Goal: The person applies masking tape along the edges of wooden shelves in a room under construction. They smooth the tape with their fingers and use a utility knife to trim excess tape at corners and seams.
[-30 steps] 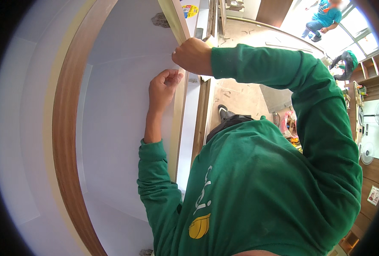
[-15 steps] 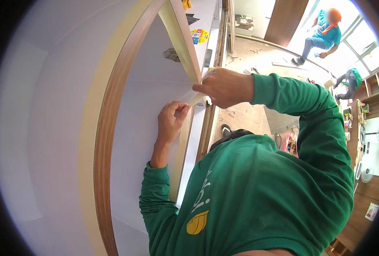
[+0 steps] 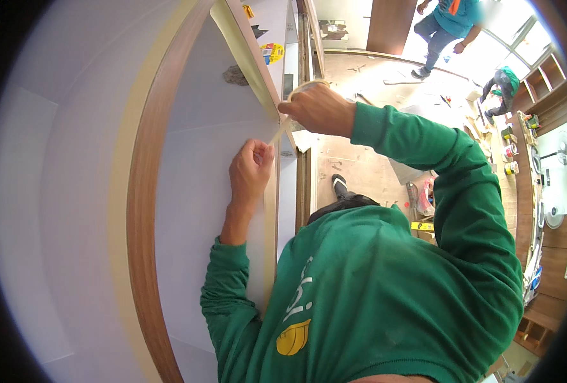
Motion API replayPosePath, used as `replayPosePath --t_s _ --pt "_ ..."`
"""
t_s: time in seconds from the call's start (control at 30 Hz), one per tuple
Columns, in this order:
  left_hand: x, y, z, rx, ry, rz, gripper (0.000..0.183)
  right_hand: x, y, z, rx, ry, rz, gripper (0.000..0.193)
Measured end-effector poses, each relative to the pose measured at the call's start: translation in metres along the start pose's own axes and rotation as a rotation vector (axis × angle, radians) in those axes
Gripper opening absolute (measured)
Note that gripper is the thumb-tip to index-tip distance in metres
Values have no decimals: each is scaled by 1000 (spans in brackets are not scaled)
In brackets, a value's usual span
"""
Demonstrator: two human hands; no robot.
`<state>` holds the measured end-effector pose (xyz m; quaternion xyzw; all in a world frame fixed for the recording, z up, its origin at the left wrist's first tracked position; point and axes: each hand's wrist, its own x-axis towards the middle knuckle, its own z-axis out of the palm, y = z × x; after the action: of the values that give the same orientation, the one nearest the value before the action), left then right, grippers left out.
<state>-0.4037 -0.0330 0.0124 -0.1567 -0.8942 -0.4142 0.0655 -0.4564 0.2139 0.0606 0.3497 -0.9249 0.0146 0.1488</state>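
My right hand is closed round a roll of cream masking tape, whose upper rim shows above my fingers. A short strip of tape runs from it down to my left hand, which pinches the strip's end between thumb and fingertips. Both hands are at the corner where a slanting cabinet edge meets an upright one. Pale tape lines the upright edge below my hands. Another tape band follows the curved-looking brown wood edge at left.
A yellow round-labelled item and dark pieces lie on a shelf beyond the edge. A co-worker in blue stands at the far right, another person bends nearby. Scraps litter the floor; a yellow level lies near my right side.
The tape strip between my hands now looks narrower, turned more edge-on. My view has shifted slightly. The co-worker in blue has turned and moved, now partly cut off at the top.
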Motion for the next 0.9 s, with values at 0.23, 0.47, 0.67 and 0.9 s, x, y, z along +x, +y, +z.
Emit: replayPosePath --t_s 0.23,0.47,0.67,0.9 --pt "38 32 -2 -7 -39 175 42 -8 -5 -14 28 66 16 30" --pt "61 38 22 -143 -100 162 25 -14 0 -22 242 -86 128 25" --pt "54 47 19 -17 -169 121 21 -21 1 -11 212 -204 264 28" --pt "58 42 26 -106 -165 -44 24 -33 20 8 203 4 144 15"
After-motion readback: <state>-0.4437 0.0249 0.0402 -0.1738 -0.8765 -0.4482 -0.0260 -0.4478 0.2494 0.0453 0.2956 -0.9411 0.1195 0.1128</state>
